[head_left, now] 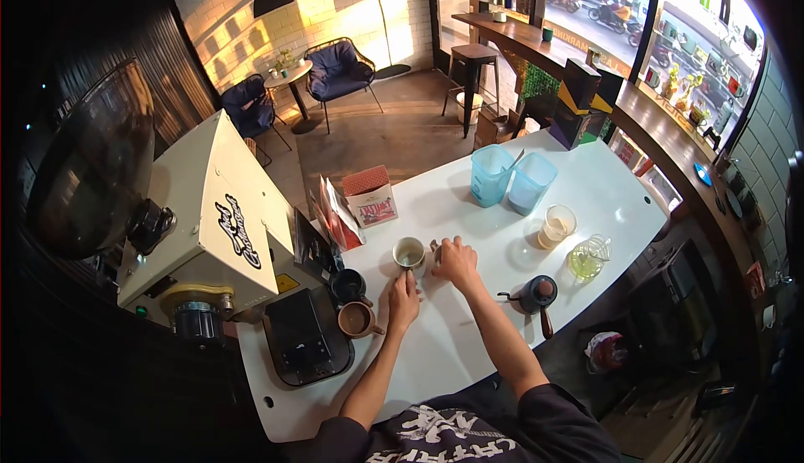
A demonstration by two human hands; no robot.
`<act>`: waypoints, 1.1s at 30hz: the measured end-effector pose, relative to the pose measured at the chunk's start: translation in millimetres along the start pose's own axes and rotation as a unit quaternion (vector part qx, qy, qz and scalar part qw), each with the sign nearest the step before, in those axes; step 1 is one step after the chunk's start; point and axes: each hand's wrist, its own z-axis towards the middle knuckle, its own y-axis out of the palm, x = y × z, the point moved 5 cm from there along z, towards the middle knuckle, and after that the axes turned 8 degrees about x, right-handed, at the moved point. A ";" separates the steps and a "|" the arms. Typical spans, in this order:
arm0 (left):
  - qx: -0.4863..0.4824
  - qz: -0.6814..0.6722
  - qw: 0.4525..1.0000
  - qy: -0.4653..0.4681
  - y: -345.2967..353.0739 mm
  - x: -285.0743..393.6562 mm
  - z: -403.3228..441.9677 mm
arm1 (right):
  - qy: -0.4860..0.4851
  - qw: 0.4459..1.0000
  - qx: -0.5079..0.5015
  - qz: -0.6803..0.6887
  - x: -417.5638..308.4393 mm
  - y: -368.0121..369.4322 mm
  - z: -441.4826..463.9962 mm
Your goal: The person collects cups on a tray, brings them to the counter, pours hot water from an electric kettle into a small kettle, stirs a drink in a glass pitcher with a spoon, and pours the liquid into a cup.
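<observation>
A pale cup (409, 253) stands upright on the white table (419, 379), with a little liquid or residue at its bottom. My left hand (404, 299) reaches it from the near side, fingers closed at its handle. Just right of the cup, my right hand (456, 262) is curled down near the tabletop. A small brownish bit shows by its fingertips, mostly hidden, so what it grips is unclear. Left of my left hand sit a dark cup (347, 285) and a brown cup (358, 320). A small dark pot (537, 294) with a wooden handle stands to the right.
A cream coffee grinder (226, 212) rises at the left, beside a black flat device (306, 337). Toward the back are a red-and-white box (369, 198) and two blue containers (490, 176). A plastic cup (556, 227) and a glass pitcher (588, 258) stand at the right.
</observation>
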 end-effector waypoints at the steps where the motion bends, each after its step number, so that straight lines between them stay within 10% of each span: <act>1: -0.009 0.002 1.000 0.008 -1.9 0.7 -7.1 | -0.014 1.000 0.013 -0.006 -1.0 -2.8 -9.1; 24: -0.122 0.089 0.988 -0.007 -56.5 18.3 -109.9 | 0.030 0.999 -0.035 0.015 4.0 -49.4 -145.3; 30: -0.067 0.143 0.987 0.018 -79.3 24.1 -126.6 | -0.030 0.994 0.053 0.089 21.0 -95.0 -167.4; 33: -0.185 0.120 0.974 -0.048 -77.1 35.2 -135.0 | -0.025 0.974 0.191 0.117 45.0 -130.1 -177.4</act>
